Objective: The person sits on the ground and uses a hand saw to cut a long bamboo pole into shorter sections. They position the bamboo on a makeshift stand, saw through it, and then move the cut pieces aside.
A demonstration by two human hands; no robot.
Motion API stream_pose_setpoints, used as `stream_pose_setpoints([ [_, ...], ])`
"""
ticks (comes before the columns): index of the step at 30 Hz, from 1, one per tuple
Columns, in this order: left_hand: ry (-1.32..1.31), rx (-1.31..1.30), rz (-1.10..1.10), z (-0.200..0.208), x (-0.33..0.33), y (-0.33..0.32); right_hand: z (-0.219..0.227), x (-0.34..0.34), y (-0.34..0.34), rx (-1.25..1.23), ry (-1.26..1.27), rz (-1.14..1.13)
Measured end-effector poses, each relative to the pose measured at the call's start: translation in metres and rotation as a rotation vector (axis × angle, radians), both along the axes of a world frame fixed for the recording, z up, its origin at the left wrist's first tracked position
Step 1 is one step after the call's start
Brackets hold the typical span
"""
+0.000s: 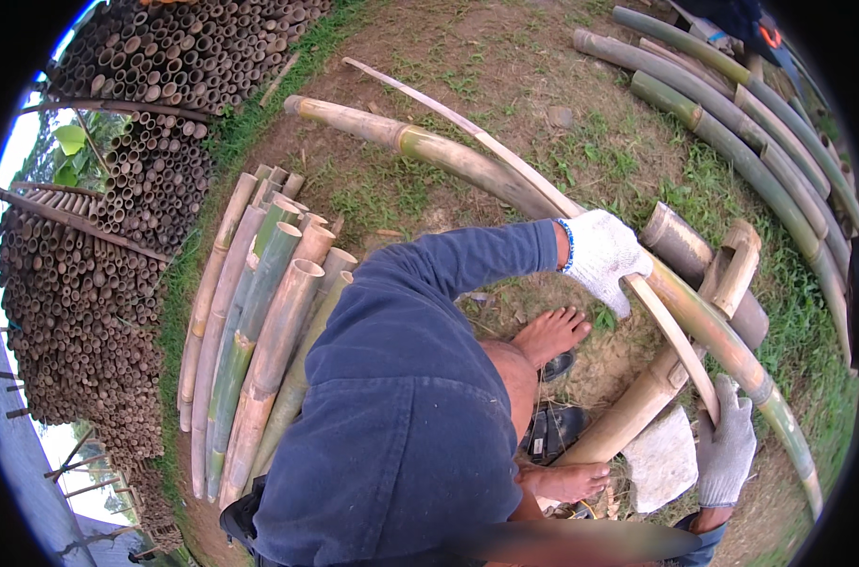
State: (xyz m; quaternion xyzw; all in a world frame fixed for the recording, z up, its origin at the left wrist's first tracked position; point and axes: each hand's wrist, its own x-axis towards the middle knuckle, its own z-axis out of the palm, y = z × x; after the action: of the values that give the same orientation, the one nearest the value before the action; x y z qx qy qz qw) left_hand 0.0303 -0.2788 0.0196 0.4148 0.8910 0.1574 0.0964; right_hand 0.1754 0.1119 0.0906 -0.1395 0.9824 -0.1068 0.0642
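Note:
A long, pale split bamboo strip [670,326] runs from the far middle toward the lower right. My left hand [604,257], in a white knit glove with a beaded bracelet at the wrist, is closed around it. Its lower end meets my right hand [729,444], also gloved, whose fingers are closed on it. Beside the strip, a thick greenish-brown bamboo pole [722,342] passes partly under my left hand and lies across a notched bamboo piece [735,267]. A thick bamboo log [630,411] slants below, near my bare feet. My left glove hides part of the strip and pole.
A flat pale stone [663,460] lies beside my right hand. Dark sandals [557,432] are by my feet. Cut bamboo lengths [268,350] lie at left, before a tall stack of bamboo [75,312]. More poles [732,142] lie at far right, near another person's dark clothing [732,17].

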Motion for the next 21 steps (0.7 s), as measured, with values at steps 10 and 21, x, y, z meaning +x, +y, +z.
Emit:
stream_pose_setpoints([
  [10,0.240,0.188,0.035,0.010,0.025,0.022,-0.006,-0.017,0.043,0.109,0.153,-0.074],
  [21,0.280,0.199,0.020,0.005,0.021,0.058,-0.032,-0.043,0.082,0.066,0.165,-0.111],
])
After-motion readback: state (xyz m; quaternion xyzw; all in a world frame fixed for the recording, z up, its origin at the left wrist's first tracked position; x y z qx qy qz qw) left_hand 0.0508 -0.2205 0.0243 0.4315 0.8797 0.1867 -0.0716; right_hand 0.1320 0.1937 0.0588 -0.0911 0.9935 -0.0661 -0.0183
